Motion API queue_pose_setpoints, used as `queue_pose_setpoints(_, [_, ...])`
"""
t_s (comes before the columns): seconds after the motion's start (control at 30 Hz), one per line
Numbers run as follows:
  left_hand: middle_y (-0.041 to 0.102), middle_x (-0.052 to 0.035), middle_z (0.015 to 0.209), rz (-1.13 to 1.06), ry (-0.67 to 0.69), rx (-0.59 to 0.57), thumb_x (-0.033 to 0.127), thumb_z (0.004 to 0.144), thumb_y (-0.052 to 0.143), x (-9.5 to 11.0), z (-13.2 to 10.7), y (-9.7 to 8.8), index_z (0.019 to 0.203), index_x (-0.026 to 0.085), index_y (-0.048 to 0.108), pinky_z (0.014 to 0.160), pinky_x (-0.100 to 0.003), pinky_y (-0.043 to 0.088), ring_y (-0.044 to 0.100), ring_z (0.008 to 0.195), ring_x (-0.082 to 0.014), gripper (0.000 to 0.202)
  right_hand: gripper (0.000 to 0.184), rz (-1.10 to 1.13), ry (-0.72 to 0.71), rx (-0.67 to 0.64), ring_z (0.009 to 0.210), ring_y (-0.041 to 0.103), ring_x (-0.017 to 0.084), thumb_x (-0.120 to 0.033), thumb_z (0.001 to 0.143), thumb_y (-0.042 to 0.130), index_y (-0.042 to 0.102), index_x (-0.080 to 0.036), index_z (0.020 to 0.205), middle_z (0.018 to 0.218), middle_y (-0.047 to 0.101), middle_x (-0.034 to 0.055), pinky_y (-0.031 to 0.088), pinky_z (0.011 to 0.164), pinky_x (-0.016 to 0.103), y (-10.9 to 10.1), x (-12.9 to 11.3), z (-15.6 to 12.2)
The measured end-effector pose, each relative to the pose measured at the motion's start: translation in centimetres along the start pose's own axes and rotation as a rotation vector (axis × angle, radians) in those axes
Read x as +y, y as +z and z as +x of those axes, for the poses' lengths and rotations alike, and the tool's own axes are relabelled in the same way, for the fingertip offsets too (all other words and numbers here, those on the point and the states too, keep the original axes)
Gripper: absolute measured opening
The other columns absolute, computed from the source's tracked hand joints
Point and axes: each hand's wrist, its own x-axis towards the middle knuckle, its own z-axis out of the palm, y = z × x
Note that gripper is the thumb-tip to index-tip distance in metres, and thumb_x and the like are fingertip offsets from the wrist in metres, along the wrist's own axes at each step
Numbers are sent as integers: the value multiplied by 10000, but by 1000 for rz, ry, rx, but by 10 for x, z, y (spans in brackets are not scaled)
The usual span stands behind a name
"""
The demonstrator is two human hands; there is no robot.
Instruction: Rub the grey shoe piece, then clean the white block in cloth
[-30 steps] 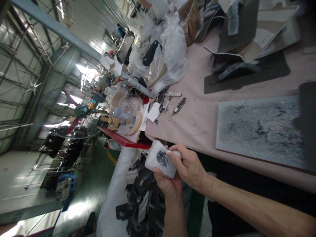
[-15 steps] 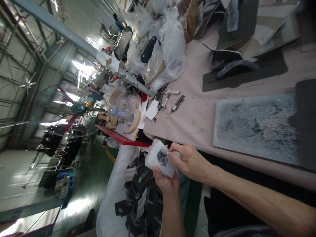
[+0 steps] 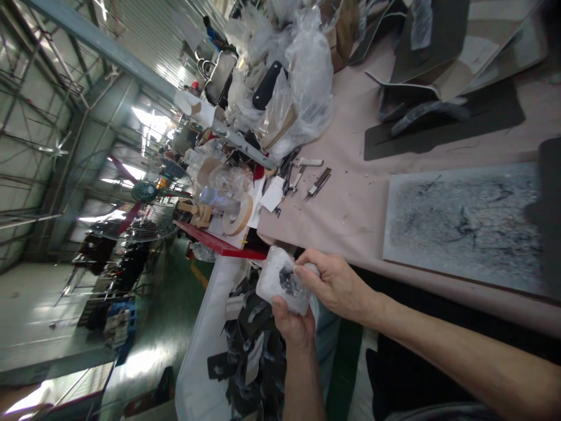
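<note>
My left hand (image 3: 294,320) grips a white, translucent, waxy-looking block (image 3: 270,280) from below, thumb on its near face. A dark patch of hair-like bits or scrapings (image 3: 288,282) marks the middle of that face. Closed in a pinch, my right hand (image 3: 335,283) has its fingertips at the patch's upper right edge. Something pale shows by those fingers, too small to name. Both hands are just off the front edge of the cloth-covered table (image 3: 342,225).
A white bin (image 3: 199,345) below holds many dark cut pieces (image 3: 258,351). On the table lie a speckled grey slab (image 3: 460,228), thin hand tools (image 3: 318,184), a tape roll (image 3: 238,215), plastic bags (image 3: 309,76) and dark panels (image 3: 442,126). A fan (image 3: 144,192) stands at left.
The view has shifted slightly, so the table things appear a little further right. Both hands keep their hold at the block, the right fingertips moving only slightly over the dark patch.
</note>
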Motion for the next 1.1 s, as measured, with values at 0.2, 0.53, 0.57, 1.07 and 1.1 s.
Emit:
queue_pose_setpoints(0.2, [642, -83, 1324, 32, -11, -7, 633, 725, 742, -4, 2, -12, 1362, 283, 571, 1047, -422, 504, 595, 1247, -320, 746, 211, -144, -53, -54, 523, 470, 117, -289, 938, 440, 584, -180, 828, 611, 518, -24, 316, 565, 259, 5, 8, -6])
queue_pose_setpoints(0.53, [640, -93, 1310, 27, 21, -25, 621, 715, 763, 3, 4, -14, 1348, 261, 577, 1037, -411, 506, 597, 1241, -323, 751, 186, -53, -5, 21, 508, 444, 112, -310, 938, 476, 600, -188, 872, 586, 512, -38, 320, 536, 241, 8, -2, 1])
queue_pose_setpoints(0.57, [652, -92, 1287, 23, 13, -15, 615, 717, 762, 3, 5, -16, 1339, 258, 584, 1016, -408, 520, 615, 1213, -319, 738, 183, -62, -15, -15, 523, 461, 116, -309, 938, 475, 595, -188, 870, 601, 523, -32, 331, 546, 243, 9, 0, 0])
queue_pose_setpoints(1.07, [677, -82, 1243, 9, -61, 9, 628, 724, 731, 1, 2, -22, 1287, 250, 623, 1023, -423, 516, 612, 1212, -322, 687, 184, -10, -36, -188, 507, 433, 99, -280, 904, 459, 569, -191, 787, 576, 497, -43, 320, 534, 229, 13, -4, -2])
queue_pose_setpoints(1.1, [674, -82, 1253, 20, -47, 11, 638, 715, 733, 1, 2, -21, 1290, 251, 622, 1029, -424, 512, 605, 1224, -327, 702, 181, 0, -14, -184, 509, 433, 99, -281, 900, 471, 577, -190, 786, 575, 503, -44, 320, 532, 227, 11, -4, -1])
